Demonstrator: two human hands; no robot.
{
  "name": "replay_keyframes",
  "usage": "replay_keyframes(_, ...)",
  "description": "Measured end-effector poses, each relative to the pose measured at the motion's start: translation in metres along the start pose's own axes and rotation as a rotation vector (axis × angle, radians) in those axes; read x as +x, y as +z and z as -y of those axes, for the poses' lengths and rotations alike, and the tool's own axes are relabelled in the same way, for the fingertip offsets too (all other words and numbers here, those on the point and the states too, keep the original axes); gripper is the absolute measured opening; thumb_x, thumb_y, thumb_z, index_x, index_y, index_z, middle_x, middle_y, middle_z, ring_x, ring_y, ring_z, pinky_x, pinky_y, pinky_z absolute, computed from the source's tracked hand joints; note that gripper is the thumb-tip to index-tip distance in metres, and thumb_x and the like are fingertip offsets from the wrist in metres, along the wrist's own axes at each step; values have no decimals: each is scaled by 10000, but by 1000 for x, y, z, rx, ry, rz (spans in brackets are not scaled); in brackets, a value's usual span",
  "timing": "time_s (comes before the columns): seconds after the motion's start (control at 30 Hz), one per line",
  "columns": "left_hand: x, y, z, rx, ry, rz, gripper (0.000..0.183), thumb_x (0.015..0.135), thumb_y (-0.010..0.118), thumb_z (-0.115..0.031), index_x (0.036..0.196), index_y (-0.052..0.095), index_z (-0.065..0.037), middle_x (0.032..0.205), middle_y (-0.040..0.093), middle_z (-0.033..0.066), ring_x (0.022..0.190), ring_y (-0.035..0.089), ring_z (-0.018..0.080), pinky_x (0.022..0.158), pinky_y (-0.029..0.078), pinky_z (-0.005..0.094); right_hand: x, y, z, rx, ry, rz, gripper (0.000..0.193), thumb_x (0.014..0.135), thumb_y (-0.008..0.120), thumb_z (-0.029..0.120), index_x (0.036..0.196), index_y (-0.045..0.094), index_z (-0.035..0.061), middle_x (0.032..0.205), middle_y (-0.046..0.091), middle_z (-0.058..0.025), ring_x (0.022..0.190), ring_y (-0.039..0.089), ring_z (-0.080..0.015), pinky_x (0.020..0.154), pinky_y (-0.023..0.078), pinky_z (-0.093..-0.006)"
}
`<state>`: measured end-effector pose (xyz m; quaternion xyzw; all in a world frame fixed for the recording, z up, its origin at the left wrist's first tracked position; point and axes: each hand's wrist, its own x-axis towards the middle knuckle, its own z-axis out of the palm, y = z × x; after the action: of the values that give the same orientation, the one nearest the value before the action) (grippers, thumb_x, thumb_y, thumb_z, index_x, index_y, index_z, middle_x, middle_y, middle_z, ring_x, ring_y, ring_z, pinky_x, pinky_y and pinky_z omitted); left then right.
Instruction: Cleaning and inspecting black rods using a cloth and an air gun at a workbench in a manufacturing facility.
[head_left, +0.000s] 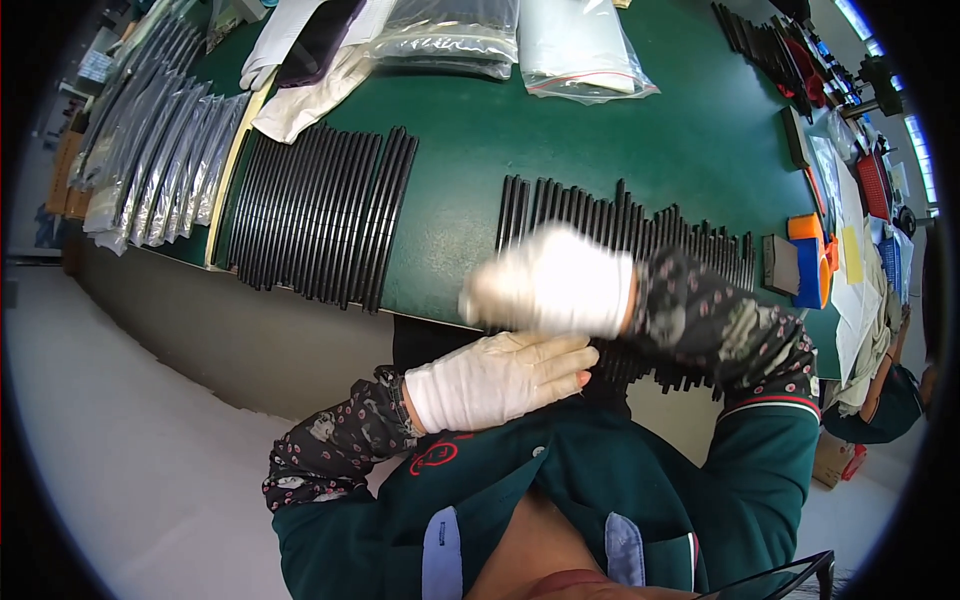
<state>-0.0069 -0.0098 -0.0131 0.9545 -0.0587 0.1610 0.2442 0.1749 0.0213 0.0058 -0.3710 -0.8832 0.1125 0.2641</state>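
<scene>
My left hand (pixel 500 378), in a white glove, lies flat near the table's front edge, its fingers stretched toward the right. A bare fingertip shows at its far end. Just above it my right hand (pixel 558 285), also gloved, is blurred by motion and its fingers cannot be made out. It is over the near part of a row of thin black rods (pixel 650 225), and hides some of them. Whether it holds a rod is not visible. Farther left, a second row of black rods (pixel 310 210) lies side by side on the green table (pixel 450 190).
Bagged bundles (pixel 170 160) stand at the left edge. A phone (pixel 318 42), a white glove (pixel 310 100) and clear plastic bags (pixel 580 45) lie at the back. An orange and blue tape dispenser (pixel 812 265) and a grey block (pixel 780 263) are at right. Another person (pixel 880 410) sits far right.
</scene>
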Motion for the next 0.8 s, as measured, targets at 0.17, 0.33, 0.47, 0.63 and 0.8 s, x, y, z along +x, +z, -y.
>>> replay_keyframes(0.17,6,-6,0,2,34,61,467,772,668,-163,1209,553,-42,1319,521,104,1235,503,242,983,445,358,3,-8,-39,-158,97,-148,93,918,591,202,867,618,128,720,651,-51,603,657,-216,517,539,-318)
replay_keyframes(0.33,-2,-4,-2,-64,-30,140,576,711,721,-183,1238,533,-51,1353,492,103,1274,464,265,1027,408,382,-7,-6,24,58,-74,310,51,894,603,163,885,594,114,695,636,-48,593,652,-222,500,529,-323)
replay_keyframes(0.47,10,-15,-3,-22,-7,169,616,681,754,-205,1237,539,-51,1362,484,108,1285,454,276,1046,394,401,2,-15,-40,-235,138,-44,127,898,619,244,900,587,121,774,676,-50,653,669,-232,547,535,-337)
replay_keyframes(0.63,27,-39,-3,-43,-57,187,735,603,803,-312,1233,540,-40,1366,472,119,1290,439,284,1062,380,406,-3,-60,-29,-207,433,-202,216,920,598,298,986,604,92,801,683,-102,712,673,-290,639,538,-370)
replay_keyframes(0.8,38,-23,6,39,-60,266,739,672,796,-376,1306,509,-126,1431,408,99,1358,363,285,1098,305,529,-30,-81,-33,-276,596,-267,232,934,590,316,960,597,85,747,665,-118,694,661,-302,619,524,-384)
